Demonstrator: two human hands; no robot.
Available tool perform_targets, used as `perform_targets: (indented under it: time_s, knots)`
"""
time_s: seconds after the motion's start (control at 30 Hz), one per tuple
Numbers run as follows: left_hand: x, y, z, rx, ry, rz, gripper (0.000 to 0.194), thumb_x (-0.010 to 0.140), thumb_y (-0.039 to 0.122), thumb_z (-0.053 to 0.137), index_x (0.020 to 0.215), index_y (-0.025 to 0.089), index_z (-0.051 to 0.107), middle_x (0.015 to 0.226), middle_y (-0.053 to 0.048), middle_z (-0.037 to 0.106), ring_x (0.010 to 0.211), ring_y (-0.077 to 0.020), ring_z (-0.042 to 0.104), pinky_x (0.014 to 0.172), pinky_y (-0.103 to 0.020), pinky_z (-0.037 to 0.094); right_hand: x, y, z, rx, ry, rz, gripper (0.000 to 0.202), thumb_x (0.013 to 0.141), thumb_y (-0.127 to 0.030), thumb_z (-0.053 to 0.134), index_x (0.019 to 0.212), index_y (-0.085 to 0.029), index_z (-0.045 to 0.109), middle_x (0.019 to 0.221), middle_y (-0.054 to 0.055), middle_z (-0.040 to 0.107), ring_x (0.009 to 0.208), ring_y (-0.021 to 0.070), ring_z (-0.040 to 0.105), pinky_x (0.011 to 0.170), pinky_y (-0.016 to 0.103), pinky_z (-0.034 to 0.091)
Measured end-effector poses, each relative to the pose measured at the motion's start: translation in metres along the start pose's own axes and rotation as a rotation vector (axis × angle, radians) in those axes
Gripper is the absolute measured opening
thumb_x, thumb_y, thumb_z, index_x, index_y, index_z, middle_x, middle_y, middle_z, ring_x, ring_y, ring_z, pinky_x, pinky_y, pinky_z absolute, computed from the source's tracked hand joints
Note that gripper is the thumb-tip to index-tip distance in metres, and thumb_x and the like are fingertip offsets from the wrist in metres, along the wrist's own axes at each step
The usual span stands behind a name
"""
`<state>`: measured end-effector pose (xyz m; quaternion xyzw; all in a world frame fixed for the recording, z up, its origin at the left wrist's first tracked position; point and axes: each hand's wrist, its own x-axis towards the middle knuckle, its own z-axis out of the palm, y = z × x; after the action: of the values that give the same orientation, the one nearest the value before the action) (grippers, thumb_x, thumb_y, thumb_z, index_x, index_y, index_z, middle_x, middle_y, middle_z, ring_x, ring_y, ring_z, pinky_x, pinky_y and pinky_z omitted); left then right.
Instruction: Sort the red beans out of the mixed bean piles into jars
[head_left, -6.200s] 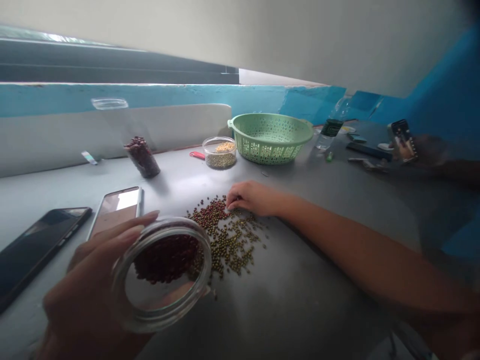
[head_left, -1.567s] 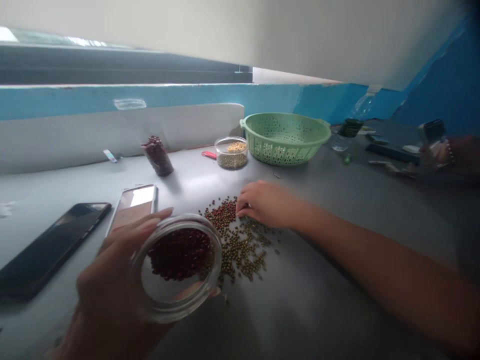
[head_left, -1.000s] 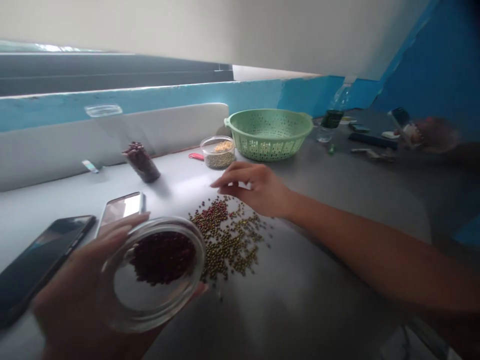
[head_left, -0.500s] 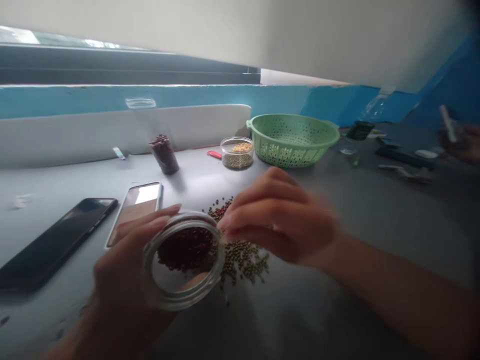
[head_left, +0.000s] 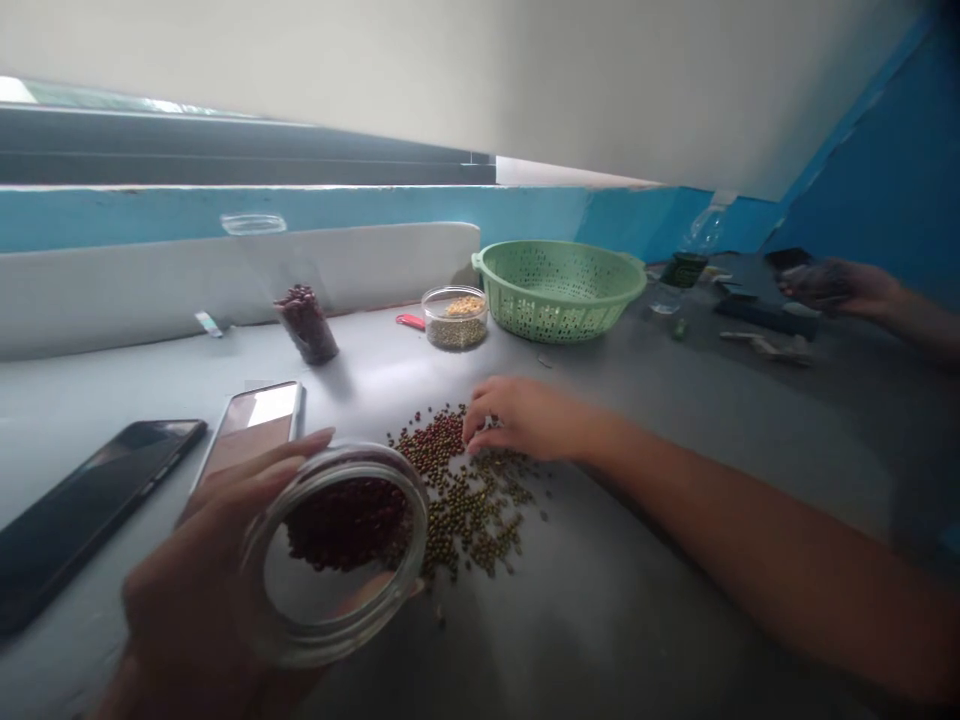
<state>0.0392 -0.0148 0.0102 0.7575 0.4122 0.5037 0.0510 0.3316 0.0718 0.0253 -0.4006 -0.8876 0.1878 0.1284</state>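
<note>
My left hand [head_left: 202, 570] is wrapped round a clear jar [head_left: 409, 585], tilted with its mouth toward me. Dark red beans [head_left: 349, 525] lie inside it. On the grey table, a loose spread of green and red beans [head_left: 469, 515] lies just right of the jar. My right hand [head_left: 514, 415] is at the back of this spread, its fingertips bent down together on the beans. Whatever those fingertips pinch is too small to make out.
Two phones [head_left: 90, 500] lie at the left. Behind stand a tall bean-filled container [head_left: 307, 325], a round clear tub [head_left: 456, 330] and a green basket [head_left: 562, 305]. At the right are a bottle [head_left: 682, 268] and another person's hand [head_left: 862, 290] with a dark object.
My right hand has moved from the jar's mouth back and down onto the loose beans. The jar appears lower and further left. The other person's hand has come further into view.
</note>
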Motion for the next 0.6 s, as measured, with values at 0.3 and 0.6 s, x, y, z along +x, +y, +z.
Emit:
perform_targets:
  time_s: [0.3, 0.6]
  knots:
    - [0.001, 0.002, 0.004, -0.078, 0.056, 0.017, 0.084, 0.056, 0.032, 0.097, 0.134, 0.038, 0.067, 0.132, -0.005, 0.074, 0.118, -0.0375, 0.072, 0.097, -0.06, 0.064, -0.001, -0.006, -0.001, 0.035, 0.006, 0.013, 0.01, 0.097, -0.027, 0.076, 0.095, -0.017, 0.076, 0.1, 0.006, 0.074, 0.092, 0.016, 0.064, 0.082, 0.027, 0.045]
    - [0.002, 0.005, -0.002, -0.009, 0.025, -0.007, 0.078, 0.059, 0.041, 0.097, 0.13, 0.031, 0.069, 0.131, -0.009, 0.074, 0.12, -0.0377, 0.072, 0.104, -0.059, 0.062, -0.007, -0.004, -0.015, 0.15, 0.007, 0.141, 0.011, 0.091, -0.014, 0.075, 0.1, -0.018, 0.081, 0.097, 0.004, 0.08, 0.085, 0.0144, 0.068, 0.078, 0.025, 0.047]
